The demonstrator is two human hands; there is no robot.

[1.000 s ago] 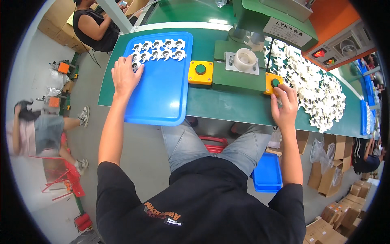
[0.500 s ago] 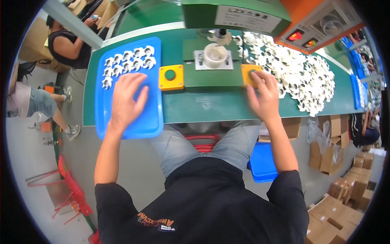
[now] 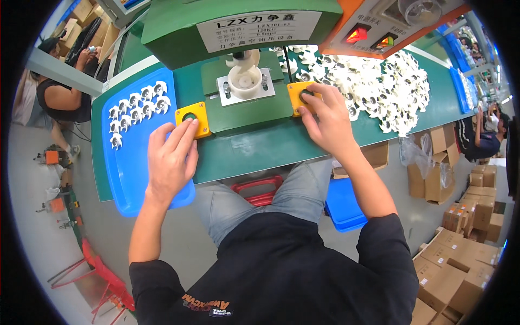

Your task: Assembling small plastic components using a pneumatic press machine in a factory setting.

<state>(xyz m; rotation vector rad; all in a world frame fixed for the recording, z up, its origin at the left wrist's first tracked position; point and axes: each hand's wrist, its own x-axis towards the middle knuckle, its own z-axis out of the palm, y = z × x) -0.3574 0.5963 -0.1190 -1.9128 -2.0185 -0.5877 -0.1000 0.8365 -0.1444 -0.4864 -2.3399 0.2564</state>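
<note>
My left hand (image 3: 171,160) lies with fingers stretched out, their tips on the green button of the left yellow button box (image 3: 202,122). My right hand (image 3: 329,116) has its fingers apart, with fingertips at the dark button of the right yellow button box (image 3: 295,98). Neither hand holds anything. Between the boxes stands a green press (image 3: 168,35). Its round white cup fixture (image 3: 236,85) sits on a metal plate (image 3: 228,99). A white vaned part (image 3: 249,66) under the press head reaches down to the cup and partly hides its rim.
On the left, a blue tray (image 3: 127,179) bears rows of white vaned wheels (image 3: 146,93). A heap of similar white wheels (image 3: 387,89) covers the right of the green table (image 3: 238,154). An orange control box (image 3: 338,30) hangs above. Cartons (image 3: 455,260) stand at lower right.
My left hand has gone from above the blue tray to the left button. The white part under the press head is now down at the cup. The whole view has shifted and turned.
</note>
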